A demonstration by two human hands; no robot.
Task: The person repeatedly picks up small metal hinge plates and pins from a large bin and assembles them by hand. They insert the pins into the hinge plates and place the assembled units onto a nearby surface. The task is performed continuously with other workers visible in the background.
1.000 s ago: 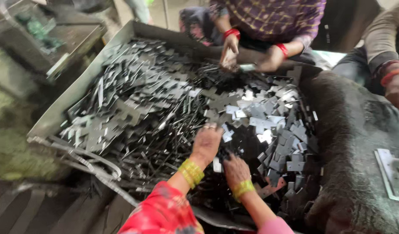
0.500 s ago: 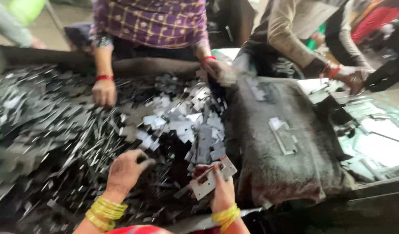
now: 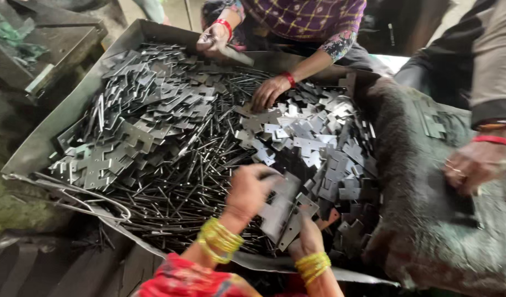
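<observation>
A big shallow metal tray (image 3: 71, 107) holds a heap of flat grey notched metal plates (image 3: 154, 104) and several thin steel rods (image 3: 192, 170). My left hand (image 3: 247, 190), with yellow bangles at the wrist, grips the upper edge of a flat metal plate (image 3: 280, 212) near the tray's front. My right hand (image 3: 308, 236), also with yellow bangles, holds the lower end of the same plate or one pressed against it; motion blur hides which.
Across the tray a person in a checked top has one hand (image 3: 213, 39) on a plate and the other (image 3: 268, 92) in the heap. A dark grey cloth (image 3: 429, 220) covers the right side; another person's hand (image 3: 473, 165) rests on it.
The view has swung back left over the tray. My hands have come together around a plate in front of me, where before they were apart in the heap.
</observation>
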